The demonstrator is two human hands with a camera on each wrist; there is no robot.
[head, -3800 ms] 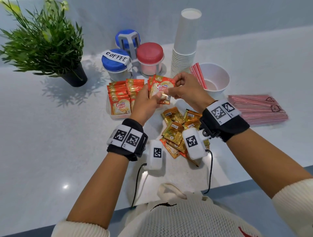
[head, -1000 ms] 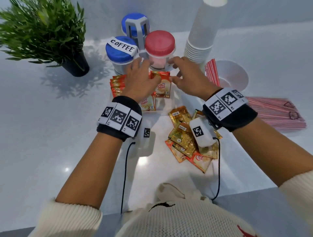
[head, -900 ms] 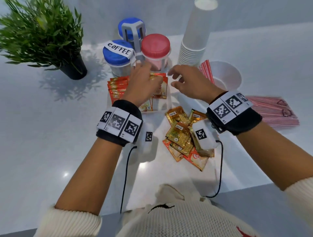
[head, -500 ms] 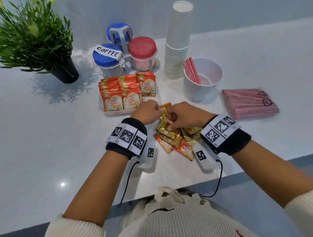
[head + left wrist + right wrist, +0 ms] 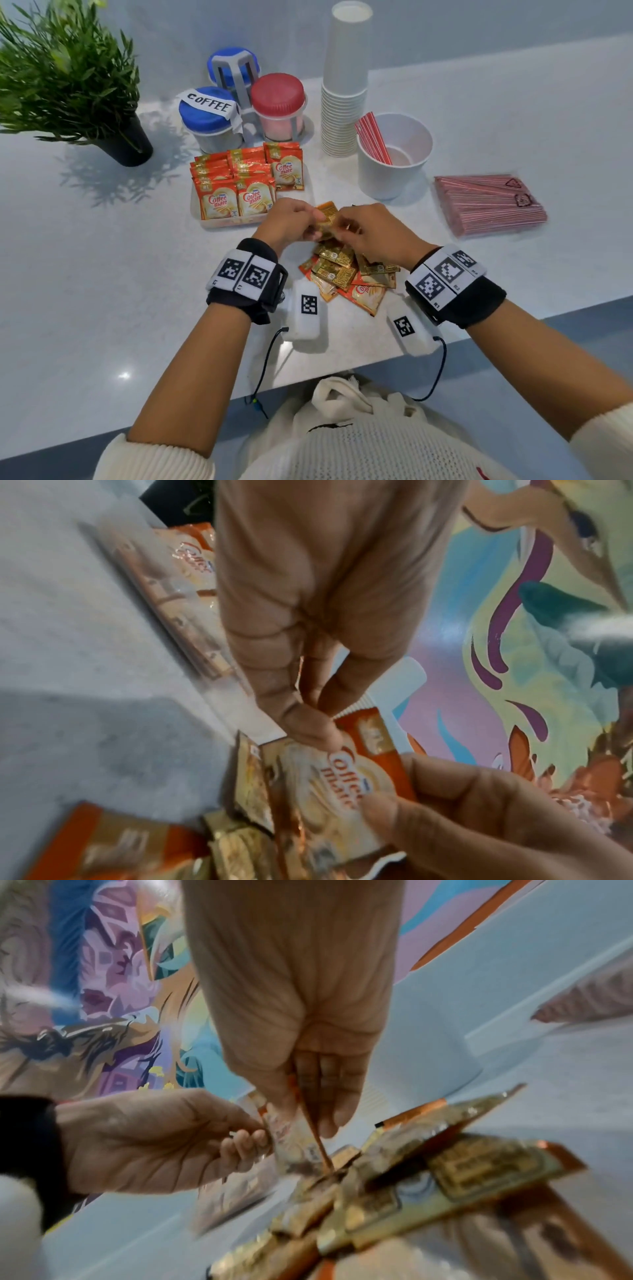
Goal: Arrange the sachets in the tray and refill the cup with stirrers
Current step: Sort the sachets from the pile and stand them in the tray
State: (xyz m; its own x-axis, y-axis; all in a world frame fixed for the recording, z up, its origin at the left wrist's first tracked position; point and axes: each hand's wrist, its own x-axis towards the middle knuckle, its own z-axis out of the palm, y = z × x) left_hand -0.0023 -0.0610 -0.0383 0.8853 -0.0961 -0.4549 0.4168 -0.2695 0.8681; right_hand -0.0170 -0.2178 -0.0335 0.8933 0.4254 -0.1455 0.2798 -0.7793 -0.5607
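Note:
A clear tray (image 5: 219, 223) holds upright rows of orange Coffee-mate sachets (image 5: 239, 181). In front of it, both hands meet over a loose pile of sachets (image 5: 346, 274). My left hand (image 5: 291, 221) and right hand (image 5: 363, 226) pinch one Coffee-mate sachet (image 5: 339, 775) between them, lifted just above the pile. The right wrist view shows that sachet (image 5: 294, 1139) edge-on between thumb and fingers. A white cup (image 5: 394, 161) behind holds a few red stirrers (image 5: 373, 140). A flat pack of red stirrers (image 5: 486, 209) lies to its right.
A tall stack of paper cups (image 5: 346, 85) stands behind the white cup. Three lidded jars in a grey carrier (image 5: 239, 99), one labelled COFFEE, sit behind the tray. A potted plant (image 5: 68, 82) stands far left. The counter's front edge runs close to my body.
Both hands came back from the tray, where a held bunch of sachets was set down, to the loose pile. They have since lifted one sachet off it together.

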